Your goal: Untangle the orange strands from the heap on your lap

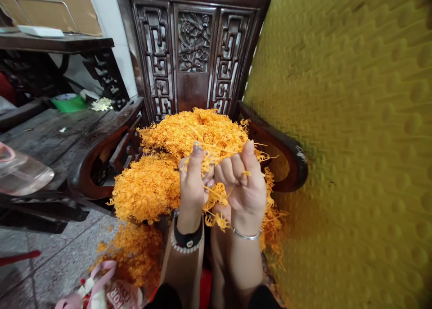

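Observation:
A big heap of orange tassel-like threads [175, 160] covers the seat of a carved dark wooden chair [194, 52]. My left hand [193, 180] and my right hand [243, 180] are raised side by side in front of the heap, palms toward me. Both have their fingers curled and pinch thin orange strands [212, 193] that run between them. My left wrist carries a black band and a bead bracelet, my right wrist a thin silver bangle. More orange threads spill off the seat's front edge [135, 250] toward the floor.
A yellow bumpy padded surface [354, 147] fills the right side. At left stands a dark wooden table [50, 133] with a green container [69, 102] and a clear plastic item [23, 174]. A pink-handled bag [108, 291] lies on the speckled floor.

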`<state>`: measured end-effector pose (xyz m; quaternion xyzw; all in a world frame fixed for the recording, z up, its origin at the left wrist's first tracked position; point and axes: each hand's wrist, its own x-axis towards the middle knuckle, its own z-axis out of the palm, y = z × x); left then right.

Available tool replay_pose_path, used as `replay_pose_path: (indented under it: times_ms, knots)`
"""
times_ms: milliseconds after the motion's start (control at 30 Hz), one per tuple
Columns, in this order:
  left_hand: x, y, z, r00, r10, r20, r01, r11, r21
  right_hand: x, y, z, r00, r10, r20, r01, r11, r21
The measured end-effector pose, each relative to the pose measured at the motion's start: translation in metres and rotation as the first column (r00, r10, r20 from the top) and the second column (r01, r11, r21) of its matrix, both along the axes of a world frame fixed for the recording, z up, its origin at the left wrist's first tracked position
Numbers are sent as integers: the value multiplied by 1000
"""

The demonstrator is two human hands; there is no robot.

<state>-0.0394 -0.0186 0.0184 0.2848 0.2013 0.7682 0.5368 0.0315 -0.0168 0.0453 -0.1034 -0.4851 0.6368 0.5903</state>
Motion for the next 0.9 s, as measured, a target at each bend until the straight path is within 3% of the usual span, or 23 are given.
replay_pose_path:
  times_ms: [133,267,400,467,533,633,733,800,900]
  knots:
    - [2,0,0,999,-46,26,45,999,31,-1,1,1,998,21,-56,-19,1000,23]
    - [1,-4,0,991,-97,95,92,994,55,-6,3,0,964,156,-215,-117,976,181]
    - [-9,-1,-1,969,-172,176,126,961,246,-2,12,-5,827,350,-440,-224,923,313]
    - [-13,-1,0,947,-213,242,117,927,357,4,18,-7,747,366,-554,-213,922,322]
    - [-15,-1,3,939,-252,235,126,886,446,12,24,-8,739,357,-572,-182,922,341]
    - [-14,-2,7,967,-229,112,152,870,468,18,26,-5,836,260,-483,-109,942,318]
    - [-18,-1,6,988,-131,82,78,882,465,19,22,1,928,41,-370,34,980,195]
    - [-24,0,3,992,-78,98,16,853,522,17,18,5,942,-90,-322,140,981,135]
    - [-33,-2,1,995,-86,48,41,804,593,15,14,8,918,-223,-328,266,959,95]
